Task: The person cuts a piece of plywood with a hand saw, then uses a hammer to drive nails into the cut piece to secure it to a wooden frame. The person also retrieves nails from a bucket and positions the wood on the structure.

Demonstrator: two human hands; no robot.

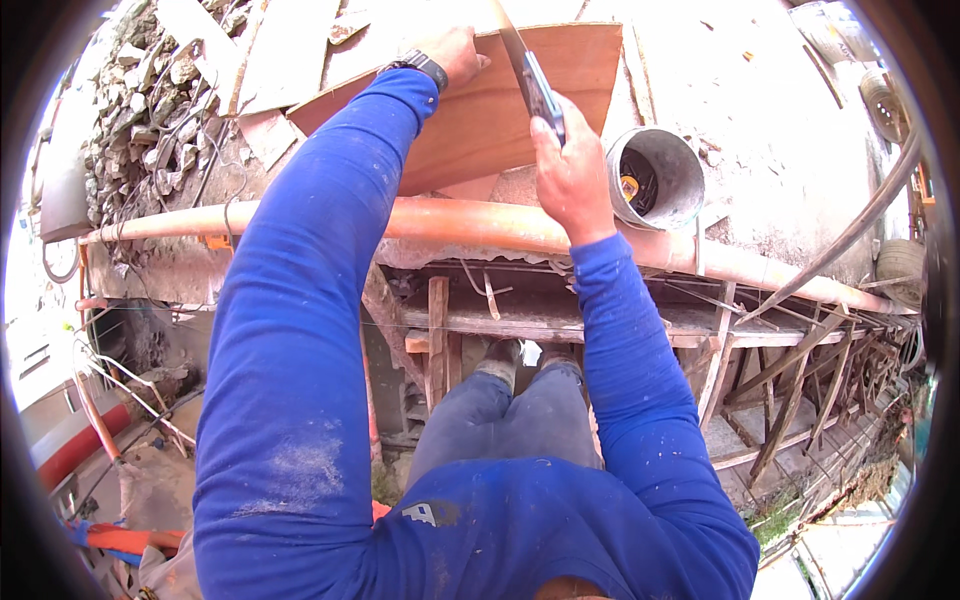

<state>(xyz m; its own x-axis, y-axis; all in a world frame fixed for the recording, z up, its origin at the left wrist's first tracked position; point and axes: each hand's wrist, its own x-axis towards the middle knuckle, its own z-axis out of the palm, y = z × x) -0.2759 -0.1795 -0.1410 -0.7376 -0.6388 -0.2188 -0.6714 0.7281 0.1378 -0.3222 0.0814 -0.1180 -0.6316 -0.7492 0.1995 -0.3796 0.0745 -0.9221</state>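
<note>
A reddish-brown plywood sheet [500, 120] lies on the bright ledge in front of me. My left hand [452, 58], with a dark watch at the wrist, rests at the sheet's upper left edge, fingers curled over it. In my right hand [572, 165] is a handsaw [540, 92], gripped by its blue and black handle. Its blade points up and away, over the far edge of the sheet; the blade's tip runs out of the picture. Whether the teeth touch the wood, I cannot tell.
An orange pipe [480, 224] crosses the ledge just before me. Right of the sheet lies a grey bucket [656, 180] with small items inside. Broken rubble [150, 120] and cables are at the far left. Below, my feet stand among wooden props [438, 335]; more timber is at right.
</note>
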